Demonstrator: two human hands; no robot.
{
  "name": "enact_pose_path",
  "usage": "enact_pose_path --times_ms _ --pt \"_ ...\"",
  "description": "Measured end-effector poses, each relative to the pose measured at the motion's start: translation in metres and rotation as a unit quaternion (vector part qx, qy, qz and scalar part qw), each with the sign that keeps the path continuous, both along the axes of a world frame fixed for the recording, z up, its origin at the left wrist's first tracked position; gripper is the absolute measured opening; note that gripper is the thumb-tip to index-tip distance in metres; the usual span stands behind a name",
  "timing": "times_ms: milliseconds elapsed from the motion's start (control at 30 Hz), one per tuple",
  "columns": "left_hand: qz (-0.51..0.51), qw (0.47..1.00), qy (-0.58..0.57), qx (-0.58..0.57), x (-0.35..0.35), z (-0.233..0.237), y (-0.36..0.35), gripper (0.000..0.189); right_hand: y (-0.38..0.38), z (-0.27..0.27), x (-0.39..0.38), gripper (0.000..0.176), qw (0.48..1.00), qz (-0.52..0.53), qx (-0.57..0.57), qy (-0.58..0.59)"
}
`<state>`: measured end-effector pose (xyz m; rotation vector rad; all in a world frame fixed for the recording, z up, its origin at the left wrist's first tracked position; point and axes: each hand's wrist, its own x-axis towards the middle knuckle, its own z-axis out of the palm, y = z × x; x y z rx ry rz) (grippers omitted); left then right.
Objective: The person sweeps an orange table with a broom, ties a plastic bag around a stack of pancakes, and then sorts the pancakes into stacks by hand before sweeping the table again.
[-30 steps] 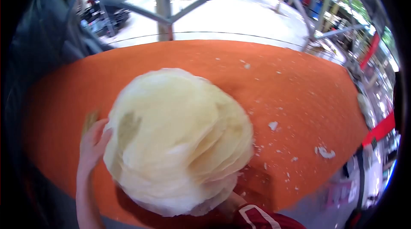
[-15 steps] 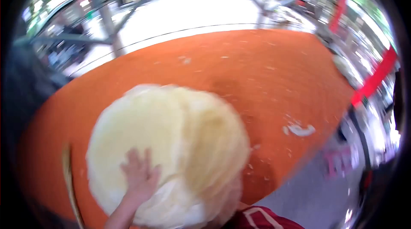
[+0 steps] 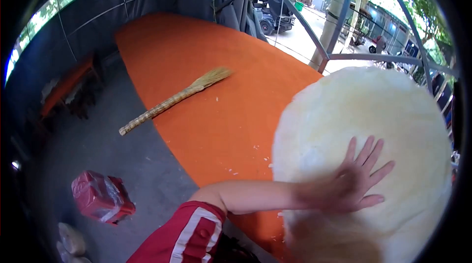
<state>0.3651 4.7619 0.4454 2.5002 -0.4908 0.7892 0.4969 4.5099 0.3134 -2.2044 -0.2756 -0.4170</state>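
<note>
A large round stack of thin, pale-yellow flatbread sheets (image 3: 324, 120) fills the right side of the view, over the orange tabletop (image 3: 221, 140). My left hand (image 3: 356, 179) lies palm down on its top, fingers spread, with the forearm reaching across from the lower left. That hand is pressed flat rather than closed round anything. My right hand does not show; the stack may hide it. Up the table from my left arm lies a straw hand broom (image 3: 182, 95), its handle jutting over the table's near edge.
Pale crumbs dot the tabletop. On the grey floor stand a red plastic-wrapped stool stack (image 3: 101, 196) and pale bags (image 3: 71, 238). An orange bench (image 3: 69, 88) is by the dark tarp wall (image 3: 93, 22). Metal frame bars (image 3: 373, 57) rise beyond the table.
My view has swung left, bringing the broom, tarp wall and floor into sight. The flatbread stack now appears farther right. My left hand remains flat on top of it.
</note>
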Motion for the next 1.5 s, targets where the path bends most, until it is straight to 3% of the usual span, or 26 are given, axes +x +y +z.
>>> enact_pose_path --times_ms 133,233,300,400,500,533,567,600,633,667,700,733,800,867,933,1000,1033,1067,1100,1133,1167,1200,1300,1367,1433,1500 --pt "0.032 0.99 -0.115 -0.073 0.003 0.019 0.053 0.074 0.085 0.093 -0.004 0.054 0.983 0.04 -0.088 -0.155" --pt "-0.145 0.933 -0.2 -0.263 0.009 0.004 0.137 0.063 0.189 0.138 -0.017 0.055 0.948 0.087 -0.167 -0.256" --pt "-0.192 0.893 -0.175 -0.367 -0.008 -0.027 0.196 0.055 0.269 0.138 -0.029 0.055 0.919 0.121 -0.221 -0.302" --pt "-0.058 0.87 0.067 -0.485 -0.071 -0.145 0.271 0.043 0.384 0.061 -0.041 0.055 0.88 0.19 -0.321 -0.295" --pt "0.098 0.826 0.34 -0.439 -0.182 -0.3 0.307 0.031 0.465 -0.102 -0.046 0.059 0.829 0.293 -0.418 -0.228" --pt "0.122 0.816 0.382 -0.416 -0.227 -0.329 0.31 0.027 0.479 -0.116 -0.094 0.06 0.849 0.271 -0.445 -0.087" --pt "0.132 0.814 0.389 -0.411 -0.269 -0.342 0.315 0.023 0.483 -0.11 -0.102 0.06 0.867 0.267 -0.407 -0.101" --pt "0.149 0.577 0.383 -0.705 -0.312 -0.261 0.315 0.011 0.491 -0.098 -0.106 0.061 0.887 0.257 -0.368 -0.113" --pt "0.207 0.576 0.404 -0.68 -0.332 -0.23 0.327 0.007 0.487 -0.091 -0.106 0.061 0.9 0.244 -0.34 -0.126" --pt "0.251 0.726 0.294 -0.568 -0.355 -0.244 0.342 0.011 0.481 -0.091 -0.103 0.063 0.892 0.272 -0.345 -0.111" --pt "0.395 0.815 0.193 -0.378 -0.367 -0.252 0.364 0.02 0.479 -0.091 -0.101 0.064 0.886 0.277 -0.354 -0.114" --pt "0.471 0.789 0.163 -0.358 -0.369 -0.228 0.392 0.032 0.476 -0.091 -0.101 0.065 0.882 0.279 -0.361 -0.117" --pt "0.568 0.821 0.045 0.036 -0.346 -0.163 0.43 0.042 0.476 -0.081 -0.103 0.065 0.891 0.272 -0.351 -0.095" --pt "0.603 0.782 0.101 0.119 -0.334 -0.199 0.461 0.048 0.479 -0.068 -0.112 0.065 0.91 0.263 -0.318 -0.046" --pt "0.626 0.752 0.201 0.053 -0.334 -0.234 0.492 0.056 0.466 -0.065 -0.122 0.06 0.923 0.298 -0.232 -0.076" --pt "0.588 0.715 0.347 -0.15 -0.329 -0.258 0.512 0.064 0.439 -0.053 -0.133 0.055 0.912 0.341 -0.196 -0.113" --pt "0.576 0.736 0.325 -0.146 -0.333 -0.268 0.522 0.059 0.42 -0.042 -0.14 0.052 0.898 0.367 -0.202 -0.136" --pt "0.445 0.8 0.166 -0.366 -0.345 -0.282 0.526 0.047 0.401 -0.031 -0.147 0.05 0.882 0.392 -0.211 -0.154" --pt "0.48 0.767 0.2 -0.376 -0.366 -0.297 0.546 0.037 0.382 -0.018 -0.154 0.048 0.894 0.377 -0.221 -0.099" --pt "0.439 0.784 0.114 -0.423 -0.37 -0.268 0.54 0.036 0.365 -0.004 -0.159 0.046 0.904 0.362 -0.225 -0.043" --pt "0.5 0.741 0.158 -0.419 -0.385 -0.255 0.554 0.033 0.348 0.002 -0.165 0.045 0.91 0.349 -0.223 0.015" --pt "0.499 0.723 0.029 -0.477 -0.38 -0.231 0.543 0.033 0.332 -0.004 -0.165 0.039 0.916 0.316 -0.245 0.039" --pt "0.425 0.715 -0.047 -0.553 -0.37 -0.201 0.563 0.031 0.306 -0.001 -0.191 0.045 0.937 0.32 -0.133 0.048" --pt "0.479 0.728 0.086 -0.482 -0.286 -0.06 0.385 0.05 0.302 0.016 -0.213 0.061 0.931 0.35 -0.041 0.096" --pt "0.33 0.823 -0.053 -0.46 -0.25 -0.15 0.388 0.034 0.288 0.045 -0.233 0.076 0.893 0.417 0.077 0.149" --pt "0.281 0.844 0.058 -0.453 -0.2 -0.134 0.263 0.042 0.263 0.057 -0.243 0.083 0.877 0.436 0.16 0.126"
